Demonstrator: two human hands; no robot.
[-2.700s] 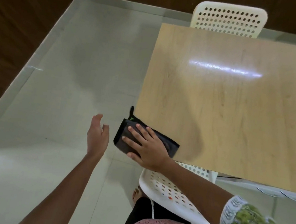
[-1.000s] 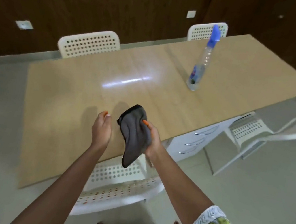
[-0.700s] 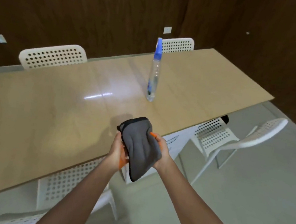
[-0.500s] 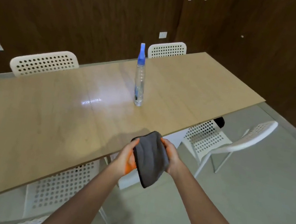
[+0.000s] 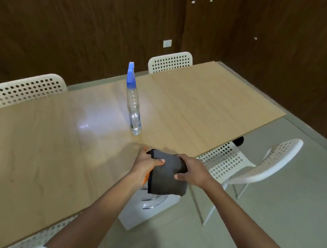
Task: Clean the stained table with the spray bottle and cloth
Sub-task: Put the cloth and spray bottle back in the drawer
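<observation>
A folded dark grey cloth [image 5: 166, 177] hangs in the air over the near edge of the long light-wood table [image 5: 48, 149]. My left hand [image 5: 146, 164] grips its left side, thumb on top, and my right hand [image 5: 194, 172] grips its right side. A clear spray bottle [image 5: 133, 106] with a blue trigger head stands upright on the table, just beyond the cloth and apart from both hands. A glare patch lies on the tabletop left of the bottle.
White perforated chairs stand behind the table at the far left [image 5: 23, 90] and far middle [image 5: 171, 61], and one to the right [image 5: 257, 169] on the pale floor. A white drawer unit [image 5: 145, 210] sits under the table edge. Dark wood walls close the room.
My right hand lifted the cloth off the table corner, and my left hand joined it. I moved along the table, so the bottle is now close ahead. The cloth is folded flatter between both hands.
</observation>
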